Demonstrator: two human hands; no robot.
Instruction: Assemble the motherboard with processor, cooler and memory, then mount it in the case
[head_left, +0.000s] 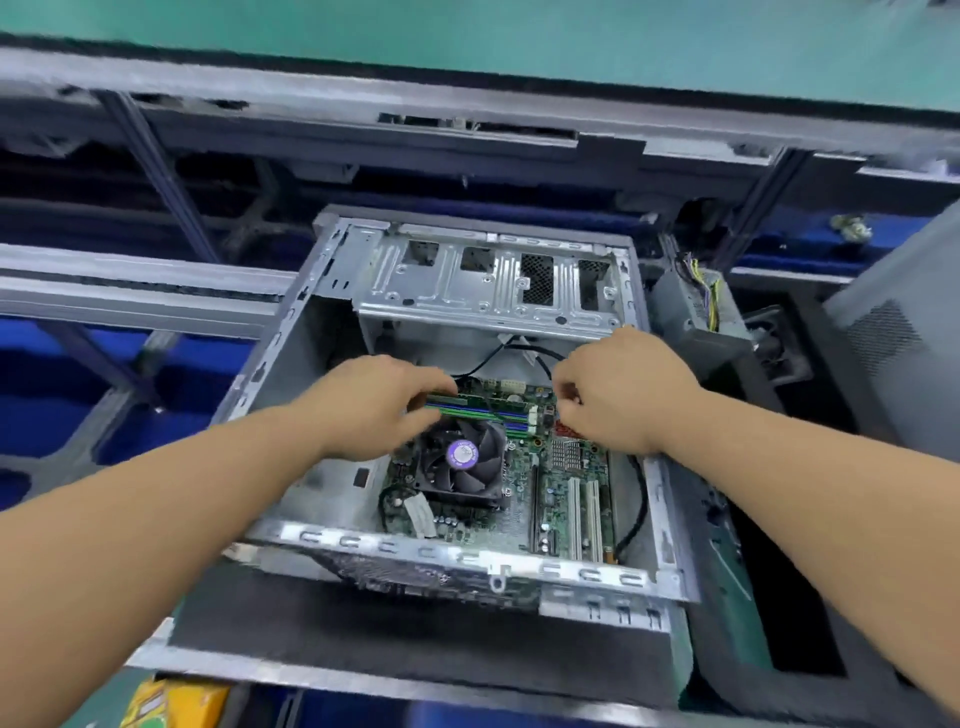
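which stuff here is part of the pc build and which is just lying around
Job: motherboard, cooler fan, memory sticks, case, left hand, right hand.
Lying about: yellow box, loose power supply right of the case.

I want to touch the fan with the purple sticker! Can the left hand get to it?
Probably yes. The black cooler fan with the round purple sticker lies uncovered in the open grey metal case, right below the left hand, which holds the green memory stick.
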